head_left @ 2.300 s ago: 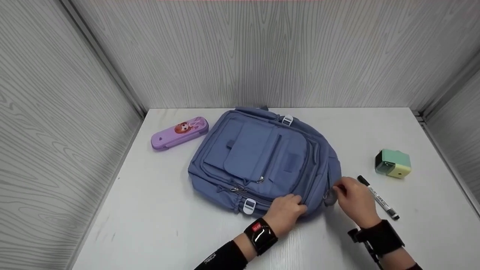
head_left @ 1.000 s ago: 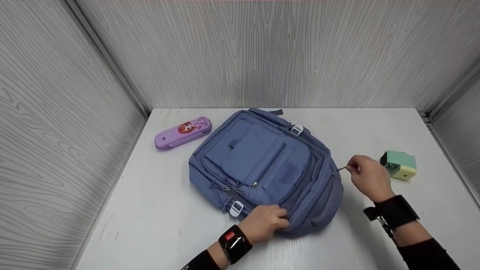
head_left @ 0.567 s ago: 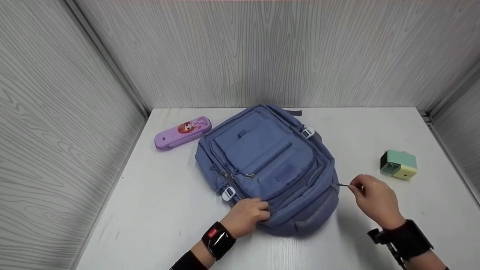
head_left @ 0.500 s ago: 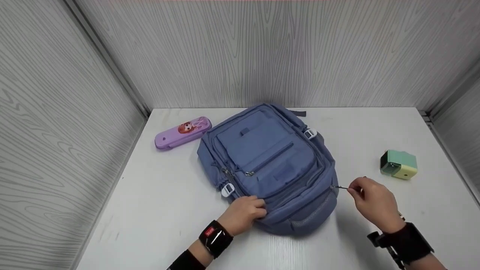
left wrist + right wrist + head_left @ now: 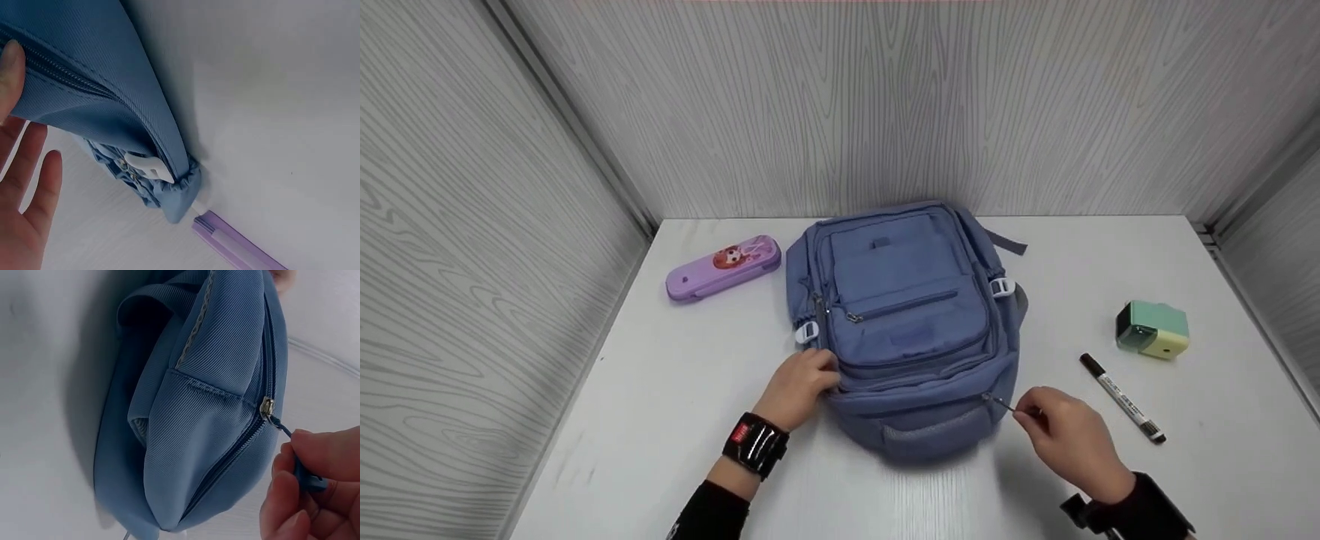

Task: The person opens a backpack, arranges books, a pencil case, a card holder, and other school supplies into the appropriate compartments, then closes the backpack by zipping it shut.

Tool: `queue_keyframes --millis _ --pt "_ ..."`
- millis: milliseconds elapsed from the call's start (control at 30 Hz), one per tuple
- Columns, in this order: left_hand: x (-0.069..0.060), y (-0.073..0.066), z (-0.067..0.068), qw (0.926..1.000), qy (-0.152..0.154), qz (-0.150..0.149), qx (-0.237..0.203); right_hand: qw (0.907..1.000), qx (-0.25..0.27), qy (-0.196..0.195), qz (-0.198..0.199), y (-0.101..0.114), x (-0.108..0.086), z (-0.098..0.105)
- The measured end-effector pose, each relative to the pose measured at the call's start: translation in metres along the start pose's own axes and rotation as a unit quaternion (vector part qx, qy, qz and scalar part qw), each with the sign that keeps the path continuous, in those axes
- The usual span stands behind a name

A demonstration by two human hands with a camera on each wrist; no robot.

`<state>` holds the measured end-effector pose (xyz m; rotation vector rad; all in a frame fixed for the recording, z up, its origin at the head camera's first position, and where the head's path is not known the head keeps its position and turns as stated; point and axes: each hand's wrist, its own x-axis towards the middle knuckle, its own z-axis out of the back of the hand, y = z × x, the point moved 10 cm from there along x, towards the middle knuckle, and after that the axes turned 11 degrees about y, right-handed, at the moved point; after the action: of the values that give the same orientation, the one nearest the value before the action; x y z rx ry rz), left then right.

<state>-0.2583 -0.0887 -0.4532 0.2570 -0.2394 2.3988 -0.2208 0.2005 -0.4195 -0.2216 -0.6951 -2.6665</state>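
Observation:
A blue backpack [image 5: 915, 255] lies on the table, its rounded end toward the front. At its left edge my left hand [image 5: 799, 386] grips the fabric; the left wrist view has the thumb on the bag beside a zipper [image 5: 67, 76], other fingers beneath. By the front right corner, my right hand [image 5: 1069, 439] pinches a cord pull tied to a zipper slider [image 5: 987, 397]. In the right wrist view the metal slider [image 5: 266, 407] sits on the zipper track, with the dark pull [image 5: 309, 481] between thumb and fingers of the right hand [image 5: 320, 484].
A purple pencil case [image 5: 724, 268] lies left of the backpack. On the right are a black-capped marker [image 5: 1123, 399] and a green and yellow box-shaped object [image 5: 1153, 330]. Grey patterned walls [image 5: 840, 105] stand behind and at both sides of the table.
The backpack has turned so its rounded end faces the front. My left hand has moved left and up with its edge; my right hand, holding the pull, has moved left and down. The marker is uncovered.

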Motion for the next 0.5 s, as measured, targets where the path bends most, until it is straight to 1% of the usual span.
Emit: queue_keyframes --millis 200,300,400,467,500 --pt "0.0 0.024 0.003 0.9983 0.009 0.058 0.005 0.9986 0.047 0.02 0.009 0.014 -0.002 -0.015" --pt "0.0 0.03 0.0 0.9949 0.034 0.094 0.0 0.998 0.055 0.028 0.014 0.018 -0.001 -0.02" --pt "0.001 0.025 0.0 0.9886 0.082 0.126 -0.01 0.9978 0.057 0.03 0.016 0.019 0.0 -0.022" --pt "0.005 0.014 0.005 0.9847 0.107 0.136 -0.019 0.9975 0.062 0.031 0.015 0.018 0.0 -0.022" --pt "0.008 0.006 0.009 0.9838 0.113 0.137 -0.024 0.9973 0.065 0.031 0.013 0.017 0.0 -0.022"
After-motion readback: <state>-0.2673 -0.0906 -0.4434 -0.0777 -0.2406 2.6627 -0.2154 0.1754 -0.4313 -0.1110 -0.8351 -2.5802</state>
